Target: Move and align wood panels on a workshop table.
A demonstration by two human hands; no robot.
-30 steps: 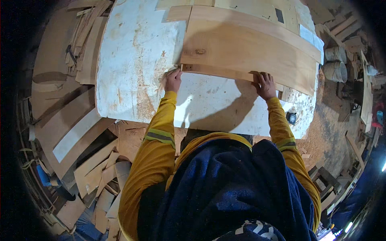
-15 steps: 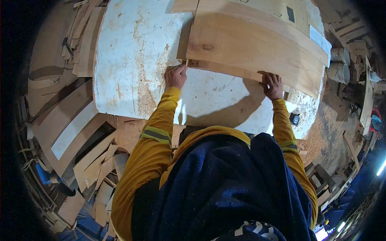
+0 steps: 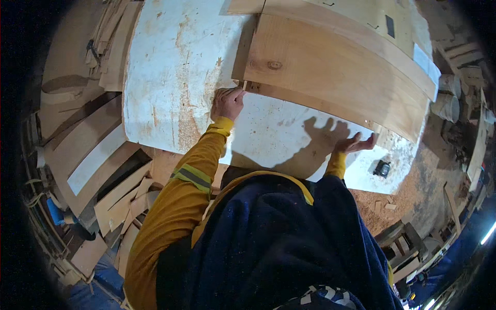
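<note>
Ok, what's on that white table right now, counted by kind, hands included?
Thin light-brown wood veneer sheets, overlapping: at least 2
Small black boxy object near the table's right edge: 1
Hands at the veneer's near edge: 2, left hand and right hand
Total: 5, all on the stained white table

We see bare white tabletop [image 3: 175, 77] open left of the veneer sheets [image 3: 330, 77], and between our hands. A small black device [image 3: 382, 168] sits near the table's right corner; offcuts [image 3: 111, 199] crowd the floor.
</note>
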